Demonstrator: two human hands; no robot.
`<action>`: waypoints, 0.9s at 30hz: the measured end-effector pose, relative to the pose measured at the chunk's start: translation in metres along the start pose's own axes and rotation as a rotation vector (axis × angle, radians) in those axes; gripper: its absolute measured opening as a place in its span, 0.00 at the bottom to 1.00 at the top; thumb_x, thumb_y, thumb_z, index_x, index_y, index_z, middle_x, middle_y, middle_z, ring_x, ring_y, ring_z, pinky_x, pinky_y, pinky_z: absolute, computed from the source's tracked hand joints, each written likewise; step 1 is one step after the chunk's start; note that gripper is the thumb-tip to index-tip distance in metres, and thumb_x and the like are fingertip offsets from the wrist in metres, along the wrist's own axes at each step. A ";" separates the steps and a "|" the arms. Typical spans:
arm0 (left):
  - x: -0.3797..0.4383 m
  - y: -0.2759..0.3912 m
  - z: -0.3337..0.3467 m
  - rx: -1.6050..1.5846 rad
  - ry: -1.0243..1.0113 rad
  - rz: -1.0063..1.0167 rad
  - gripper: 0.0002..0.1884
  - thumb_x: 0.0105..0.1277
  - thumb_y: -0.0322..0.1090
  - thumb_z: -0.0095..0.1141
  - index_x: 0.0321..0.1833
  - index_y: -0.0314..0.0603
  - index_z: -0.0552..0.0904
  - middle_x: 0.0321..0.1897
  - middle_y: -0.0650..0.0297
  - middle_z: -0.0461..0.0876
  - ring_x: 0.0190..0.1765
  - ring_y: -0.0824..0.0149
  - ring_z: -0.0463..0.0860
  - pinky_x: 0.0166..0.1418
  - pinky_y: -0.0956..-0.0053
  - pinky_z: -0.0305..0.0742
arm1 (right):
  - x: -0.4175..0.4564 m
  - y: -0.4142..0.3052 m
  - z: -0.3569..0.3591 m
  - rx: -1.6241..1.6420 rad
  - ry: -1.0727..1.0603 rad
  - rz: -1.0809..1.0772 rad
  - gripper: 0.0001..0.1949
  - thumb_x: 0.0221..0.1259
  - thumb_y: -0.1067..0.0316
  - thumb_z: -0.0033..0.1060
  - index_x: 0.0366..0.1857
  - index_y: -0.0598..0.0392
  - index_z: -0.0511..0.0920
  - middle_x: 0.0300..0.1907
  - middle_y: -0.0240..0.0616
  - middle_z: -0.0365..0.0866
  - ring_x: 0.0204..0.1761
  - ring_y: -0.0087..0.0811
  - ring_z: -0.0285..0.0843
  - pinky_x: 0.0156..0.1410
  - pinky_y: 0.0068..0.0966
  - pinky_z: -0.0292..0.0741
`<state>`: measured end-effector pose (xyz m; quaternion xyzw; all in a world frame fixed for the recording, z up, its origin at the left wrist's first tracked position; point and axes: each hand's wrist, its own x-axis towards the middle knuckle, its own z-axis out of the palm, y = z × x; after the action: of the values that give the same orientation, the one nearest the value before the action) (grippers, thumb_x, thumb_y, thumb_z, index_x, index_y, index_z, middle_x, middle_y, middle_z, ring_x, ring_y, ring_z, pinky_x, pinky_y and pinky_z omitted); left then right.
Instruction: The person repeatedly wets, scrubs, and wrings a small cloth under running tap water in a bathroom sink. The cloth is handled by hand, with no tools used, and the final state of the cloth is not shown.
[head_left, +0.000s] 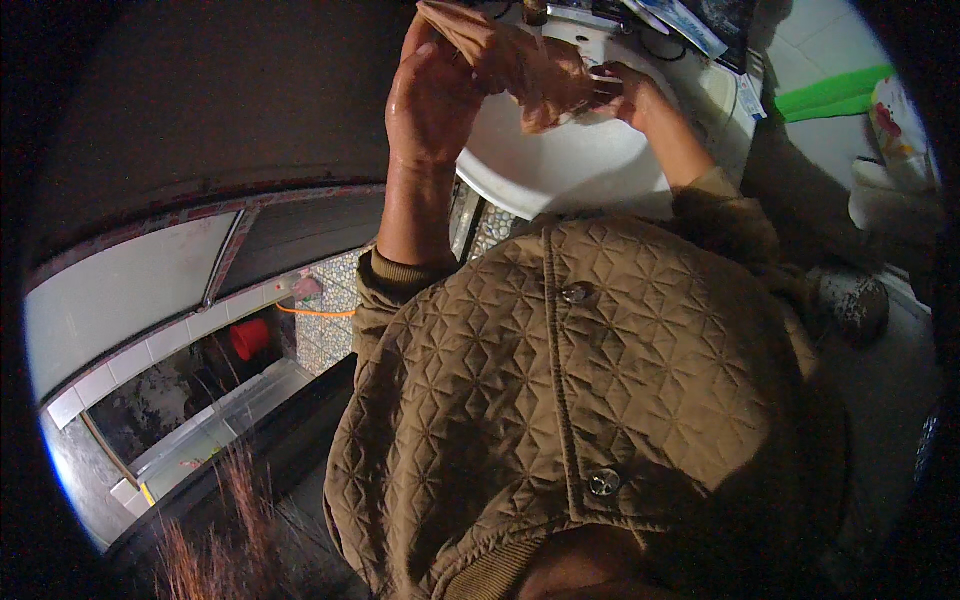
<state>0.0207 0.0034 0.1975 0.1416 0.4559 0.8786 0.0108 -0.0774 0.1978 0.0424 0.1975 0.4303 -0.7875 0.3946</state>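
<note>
My left hand (437, 109) is raised at the left edge of the white washbasin (517, 176), its skin shiny with wet. It grips one end of a thin tan-brown cloth (540, 71), which looks wet. On the far side of the bowl, my right hand (630, 94) has its fingers at the other end of the cloth. The fabric stretches between both hands over the basin, its lower folds hanging above the bowl. A tap (535, 12) stands at the top edge, just above the cloth.
A toothpaste tube (686, 28) lies by the basin's back right. Further right are a green cloth (832, 94) and a flower-printed pack (896, 120). A red bucket (249, 339), an orange hose (315, 310) and broom bristles (225, 525) are lower left.
</note>
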 end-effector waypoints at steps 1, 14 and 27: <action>-0.001 -0.001 0.003 -0.015 0.071 0.017 0.28 0.57 0.47 0.45 0.57 0.39 0.62 0.52 0.56 0.68 0.55 0.58 0.69 0.56 0.62 0.65 | 0.000 0.004 0.001 -0.131 0.002 -0.108 0.15 0.58 0.56 0.46 0.39 0.55 0.73 0.43 0.38 0.76 0.41 0.34 0.74 0.48 0.33 0.72; 0.023 -0.019 0.001 0.062 0.171 0.019 0.24 0.61 0.43 0.43 0.59 0.41 0.62 0.54 0.55 0.67 0.58 0.57 0.67 0.60 0.58 0.61 | -0.029 0.042 0.050 -0.815 -0.318 -0.812 0.18 0.54 0.56 0.57 0.44 0.57 0.72 0.39 0.31 0.74 0.42 0.21 0.69 0.50 0.20 0.66; -0.056 -0.123 -0.134 0.318 0.631 -0.576 0.23 0.56 0.49 0.53 0.52 0.47 0.69 0.41 0.60 0.73 0.46 0.61 0.73 0.49 0.62 0.68 | -0.037 0.018 0.064 0.256 -0.271 -0.207 0.10 0.56 0.55 0.54 0.33 0.49 0.76 0.30 0.25 0.76 0.33 0.20 0.72 0.41 0.20 0.71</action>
<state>0.0267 -0.0400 0.0123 -0.2655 0.5869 0.7591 0.0934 -0.0389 0.1551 0.0923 0.0930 0.2878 -0.8913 0.3378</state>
